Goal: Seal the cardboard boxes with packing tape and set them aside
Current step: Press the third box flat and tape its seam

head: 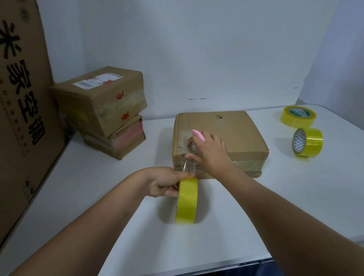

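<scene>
My left hand (165,183) holds the yellow tape roll (187,200) in a curled grip, upright at frame centre, just in front of the cardboard box (219,140) on the white tabletop (301,200). My right hand (208,152) grips a pink cutter (198,135) at the box's taped near-left corner — two sealed boxes (105,111) stacked at left.

Dim, even, bluish light; soft shadows, slight blur, wide-angle bending at edges.
</scene>
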A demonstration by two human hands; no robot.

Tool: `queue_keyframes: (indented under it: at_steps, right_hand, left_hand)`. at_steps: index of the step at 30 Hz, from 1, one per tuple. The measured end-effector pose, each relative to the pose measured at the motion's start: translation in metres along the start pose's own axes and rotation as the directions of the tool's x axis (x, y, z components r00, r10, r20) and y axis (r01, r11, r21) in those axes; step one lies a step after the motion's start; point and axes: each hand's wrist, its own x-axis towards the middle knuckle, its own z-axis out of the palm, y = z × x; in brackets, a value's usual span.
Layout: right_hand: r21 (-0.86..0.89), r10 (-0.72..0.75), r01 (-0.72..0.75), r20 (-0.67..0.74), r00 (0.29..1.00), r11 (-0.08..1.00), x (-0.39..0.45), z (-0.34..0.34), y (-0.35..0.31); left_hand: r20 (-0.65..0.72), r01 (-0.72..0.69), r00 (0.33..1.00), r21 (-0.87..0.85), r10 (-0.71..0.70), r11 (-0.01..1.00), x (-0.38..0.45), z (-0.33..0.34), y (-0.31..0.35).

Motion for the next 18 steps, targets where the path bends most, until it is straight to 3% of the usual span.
queue_keyframes:
  at_steps: [3,6,9,11,13,18]
  right_hand:
    - [0.025,-0.008,0.008,-0.015,1.0,1.0,0.0,-0.002,0.001]
    - [0.05,-0.002,0.0,0.032,0.999,0.999,0.001,-0.004,0.002]
    - [0.295,0.016,-0.019,0.013,1.0,0.955,0.001,-0.013,0.003]
    - [0.516,0.088,-0.068,-0.014,0.996,0.854,-0.003,-0.027,0.003]
    - [0.62,0.132,-0.113,0.016,0.991,0.776,-0.009,-0.042,0.004]
    - [0.565,0.098,-0.198,0.201,0.975,0.801,-0.018,-0.056,0.013]
  left_hand:
    - [-0.018,0.02,1.0,0.024,-0.02,1.0,-0.002,0.001,-0.001]
    - [-0.1,-0.101,0.991,-0.06,0.095,0.993,0.002,0.004,-0.01]
    - [-0.173,-0.179,0.974,-0.17,0.15,0.969,0.003,0.006,-0.02]
    - [-0.194,-0.194,0.969,-0.203,0.155,0.96,0.001,0.007,-0.023]
    - [-0.213,-0.204,0.964,-0.205,0.159,0.957,0.001,0.008,-0.024]
    - [-0.231,-0.214,0.96,-0.228,0.161,0.95,0.001,0.011,-0.028]
